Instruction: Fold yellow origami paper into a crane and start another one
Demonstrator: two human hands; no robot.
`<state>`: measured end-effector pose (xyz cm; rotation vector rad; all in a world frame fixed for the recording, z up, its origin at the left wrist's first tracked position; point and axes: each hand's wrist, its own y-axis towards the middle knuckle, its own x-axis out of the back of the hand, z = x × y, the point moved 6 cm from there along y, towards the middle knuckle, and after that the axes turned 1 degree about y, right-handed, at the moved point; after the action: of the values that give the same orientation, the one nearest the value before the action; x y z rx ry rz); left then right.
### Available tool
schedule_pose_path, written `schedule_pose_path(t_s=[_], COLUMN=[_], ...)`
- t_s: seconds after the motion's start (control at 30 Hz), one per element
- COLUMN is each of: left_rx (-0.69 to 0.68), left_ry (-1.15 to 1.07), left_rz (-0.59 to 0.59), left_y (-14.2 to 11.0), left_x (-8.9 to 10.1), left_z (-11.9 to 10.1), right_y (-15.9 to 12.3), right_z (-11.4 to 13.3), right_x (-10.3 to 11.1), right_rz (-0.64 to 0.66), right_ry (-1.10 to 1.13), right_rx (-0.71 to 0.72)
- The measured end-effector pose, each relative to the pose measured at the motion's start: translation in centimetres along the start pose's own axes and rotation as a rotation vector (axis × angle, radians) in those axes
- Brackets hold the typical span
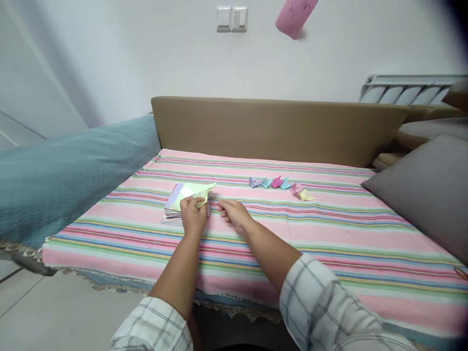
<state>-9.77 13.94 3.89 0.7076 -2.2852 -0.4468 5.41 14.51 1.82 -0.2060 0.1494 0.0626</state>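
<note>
Looks like we're mid-fold: our left hand [193, 214] pinches the green paper [204, 190] over the stack [174, 213], right hand [234, 214] curled just beside, hold unclear; next crease needs both.

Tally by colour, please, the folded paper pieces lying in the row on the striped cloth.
Lavender piece: 1
Light blue pieces: 2
Magenta piece: 1
Pink piece: 1
Yellow piece: 1
Total: 6, not counting the pale green paper in the left hand.
</note>
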Motion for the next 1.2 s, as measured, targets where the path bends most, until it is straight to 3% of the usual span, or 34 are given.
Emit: schedule_pose_path(t_s=[0.1,0.23,0.47,0.77,0.97,1.2], left_rx=[-0.042,-0.100,-0.138,-0.141,-0.168,-0.171], left_ry=[0.038,0.109,0.346,0.549,0.640,0.567], left_rz=[0.052,0.167,0.319,0.295,0.253,0.317], left_y=[-0.2,-0.6,-1.1,-0.8,-0.8,-1.0], left_x=[-0.4,-0.9,-1.4,-0.9,-0.5,-0.6], left_z=[0.0,-0.3,-1.3,-1.3,-1.6,-1.9], right_y=[2.0,3.0,2.6,1.3,0.4,-2.6], right_z=[0.5,0.2,0.7,1.8,2.4,-0.4], right_x=[-2.3,-3.4,-2.7,-1.3,2.5,10.9], right_rz=[0.015,-0.024,-0.107,-0.197,-0.373,-0.424], right_ry=[-0.082,-0.158,-0.314,-0.398,-0.372,-0.356], right_rx=[0.007,0.059,0.230,0.336,0.331,0.190])
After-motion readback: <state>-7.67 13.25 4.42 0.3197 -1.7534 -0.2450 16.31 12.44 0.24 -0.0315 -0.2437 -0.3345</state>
